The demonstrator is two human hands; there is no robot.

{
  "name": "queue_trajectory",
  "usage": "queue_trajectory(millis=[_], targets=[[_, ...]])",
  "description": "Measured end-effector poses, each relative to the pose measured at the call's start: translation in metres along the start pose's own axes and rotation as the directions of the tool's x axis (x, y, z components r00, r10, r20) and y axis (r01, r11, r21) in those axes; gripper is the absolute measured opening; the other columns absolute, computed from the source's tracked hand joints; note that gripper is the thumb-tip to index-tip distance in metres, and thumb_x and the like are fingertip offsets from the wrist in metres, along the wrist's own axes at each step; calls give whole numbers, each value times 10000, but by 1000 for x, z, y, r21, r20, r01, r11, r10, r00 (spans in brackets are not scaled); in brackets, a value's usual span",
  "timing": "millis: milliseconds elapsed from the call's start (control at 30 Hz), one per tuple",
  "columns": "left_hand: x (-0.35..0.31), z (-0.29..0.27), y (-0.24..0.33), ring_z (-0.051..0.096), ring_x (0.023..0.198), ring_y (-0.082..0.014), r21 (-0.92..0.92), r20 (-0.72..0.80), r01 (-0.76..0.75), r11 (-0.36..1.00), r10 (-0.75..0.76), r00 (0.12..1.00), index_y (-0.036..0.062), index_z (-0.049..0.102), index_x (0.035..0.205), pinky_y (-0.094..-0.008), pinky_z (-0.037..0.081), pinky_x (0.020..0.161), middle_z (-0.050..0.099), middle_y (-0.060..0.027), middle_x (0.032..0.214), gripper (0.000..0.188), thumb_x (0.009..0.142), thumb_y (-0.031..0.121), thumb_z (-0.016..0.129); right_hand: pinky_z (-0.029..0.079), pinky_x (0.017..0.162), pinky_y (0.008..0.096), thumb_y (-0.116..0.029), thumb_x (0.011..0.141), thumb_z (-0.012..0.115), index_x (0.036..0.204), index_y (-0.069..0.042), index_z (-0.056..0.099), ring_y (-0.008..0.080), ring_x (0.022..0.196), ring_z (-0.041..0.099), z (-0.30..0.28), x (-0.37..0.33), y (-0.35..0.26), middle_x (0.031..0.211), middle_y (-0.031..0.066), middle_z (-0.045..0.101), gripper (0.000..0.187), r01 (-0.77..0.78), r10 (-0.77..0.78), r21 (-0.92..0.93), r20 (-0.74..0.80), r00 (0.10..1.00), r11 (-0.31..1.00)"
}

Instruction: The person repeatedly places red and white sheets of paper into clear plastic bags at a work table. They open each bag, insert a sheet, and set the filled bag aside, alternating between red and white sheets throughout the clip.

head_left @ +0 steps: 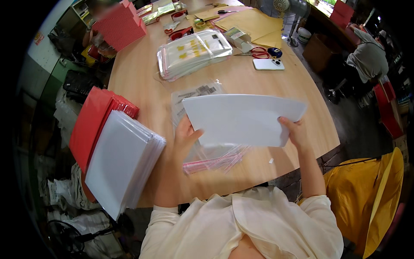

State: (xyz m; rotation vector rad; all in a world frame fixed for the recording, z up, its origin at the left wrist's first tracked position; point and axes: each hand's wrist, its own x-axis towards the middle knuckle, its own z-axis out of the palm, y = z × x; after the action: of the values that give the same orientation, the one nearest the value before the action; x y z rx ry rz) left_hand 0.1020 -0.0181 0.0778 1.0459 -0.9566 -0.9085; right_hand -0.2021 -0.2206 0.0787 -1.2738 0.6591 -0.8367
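Between my two hands a large white sheet (246, 118), paper or thin card, is held over the table. My left hand (187, 134) grips its left edge, thumb on top. The right edge is pinched by my right hand (294, 131), also with the thumb on the upper face. Beneath the sheet lie clear plastic bags (177, 101) with pink-edged strips (205, 165) at their near end. Part of this pile is hidden by the sheet. To the left, near my left forearm, a stack of white sheets in clear sleeves (120, 155) leans against red folders (90, 125).
Farther back on the wooden table (302, 95) are a plastic-wrapped stack (194, 54), a phone (268, 64), red-handled scissors (259, 52), a tape measure (274, 52) and brown envelopes (254, 28). A yellow-draped chair (358, 185) stands at right. Another person (368, 54) sits at far right.
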Motion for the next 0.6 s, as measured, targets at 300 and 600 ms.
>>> queue_trajectory(millis=[300, 600], targets=[[8, 24, -59, 488, 1183, -195, 236, -315, -244, 941, 312, 896, 9, 360, 1335, -329, 385, 1013, 495, -105, 1266, 628, 802, -60, 685, 509, 767, 299, -35, 768, 771, 1009, 4, 668, 132, 884, 632, 12, -23, 48, 956, 58, 687, 265, 206, -244, -227, -155, 957, 952], [8, 9, -76, 485, 1144, -202, 326, -246, -226, 918, 313, 917, 27, 370, 1325, -336, 356, 1025, 485, -101, 1231, 654, 772, -49, 710, 502, 809, 277, -20, 776, 758, 1116, 5, 669, 141, 903, 637, 4, -20, 61, 1017, 91, 702, 352, 101, -96, -63, 78, 992, 993]])
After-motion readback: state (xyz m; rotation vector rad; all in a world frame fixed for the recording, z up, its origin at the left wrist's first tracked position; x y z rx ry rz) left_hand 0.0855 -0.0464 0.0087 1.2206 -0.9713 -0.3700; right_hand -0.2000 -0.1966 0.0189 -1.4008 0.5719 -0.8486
